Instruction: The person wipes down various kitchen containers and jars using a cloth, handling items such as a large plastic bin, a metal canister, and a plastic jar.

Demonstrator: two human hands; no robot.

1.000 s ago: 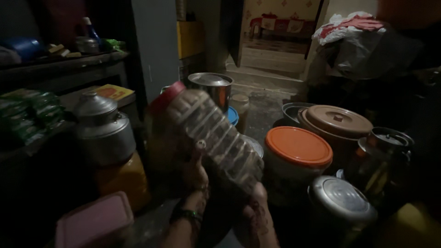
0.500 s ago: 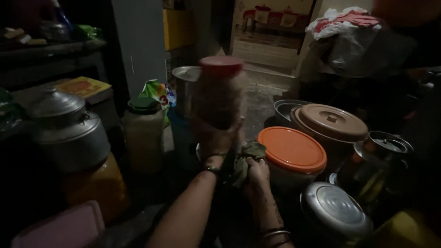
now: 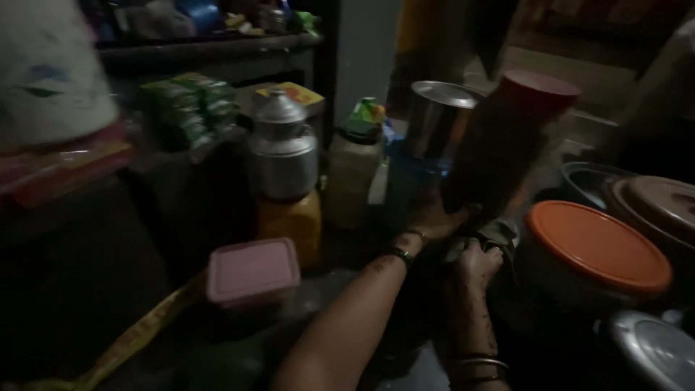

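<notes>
A tall clear plastic jar [image 3: 507,145] with a red lid stands tilted in the middle of the dim scene. My left hand [image 3: 434,221] grips the jar near its base. My right hand [image 3: 478,257] is closed on a greenish cloth [image 3: 496,235] and presses it against the jar's bottom. Bangles show on both wrists.
A container with an orange lid [image 3: 597,246] sits right of the jar, brown-lidded and steel vessels beyond. Left are a steel pot [image 3: 281,156] on a yellow can, a pale jar with a green cap [image 3: 355,170], a steel canister [image 3: 434,116], a pink-lidded box [image 3: 253,271] and shelves with packets.
The jar went from lying slanted with its ribbed side toward me to nearly upright. The view swung left, and my right hand brought the cloth to the jar's base.
</notes>
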